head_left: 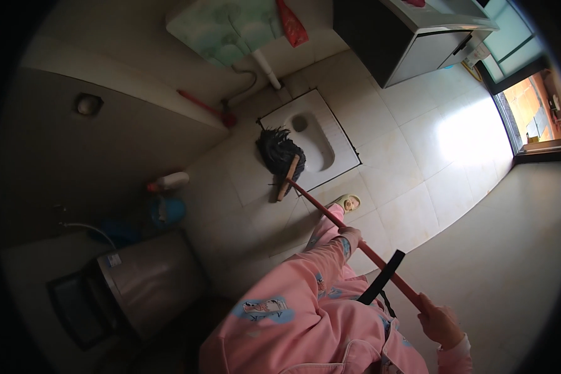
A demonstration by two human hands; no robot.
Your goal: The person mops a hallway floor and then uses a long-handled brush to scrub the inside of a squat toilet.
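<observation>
A mop with a reddish-brown pole (318, 204) slants down and away from me to the left. My left hand (350, 236) is closed around the middle of the pole. Nearer its upper end, my right hand (441, 323) grips it too. Dark, stringy mop strands (277, 149) hang from a wooden crossbar (288, 179). They lie against the left edge of a white squat toilet (346, 156), partly over its rim and partly on the tiles. A slipper (348, 203) on my foot shows just below the toilet. A black strap (383, 277) crosses near the pole.
A grey washing machine (159, 274) stands at the left, by a blue basin (168, 210) and a white bottle (172, 181). A red long-handled brush (228, 119) leans near the cistern pipe (266, 68). At upper right is a cabinet (427, 56); a doorway (530, 112) lies beyond.
</observation>
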